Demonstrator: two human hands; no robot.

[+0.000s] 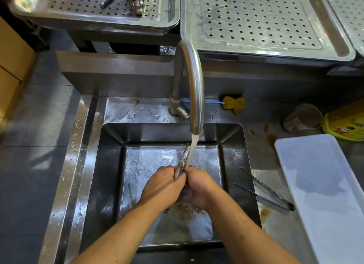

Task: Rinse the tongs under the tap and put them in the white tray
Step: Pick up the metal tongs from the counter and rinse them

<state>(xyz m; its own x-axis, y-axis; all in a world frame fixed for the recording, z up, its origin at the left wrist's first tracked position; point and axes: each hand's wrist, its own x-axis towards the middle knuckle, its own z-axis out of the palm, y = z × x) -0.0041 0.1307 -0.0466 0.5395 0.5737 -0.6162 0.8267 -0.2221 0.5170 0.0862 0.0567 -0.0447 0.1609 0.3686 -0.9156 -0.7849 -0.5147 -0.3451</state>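
Both hands meet over the middle of the sink (110, 165). The left hand (163, 185) and the right hand (199, 187) each curl round the lower end of the tongs (183, 161), with fingers closed on the metal. The tongs point toward 12 o'clock, and their tip is in the water (194, 145) falling from the tap (194, 82).

The tongs look like thin steel, so they are probably light and stiff with springy arms, and slick while wet. A full wrap near the hinge end seems the safest hold.

A second pair (264, 189) lies on the counter at 3 o'clock from the hands. Just beyond it is the white tray (325, 185).
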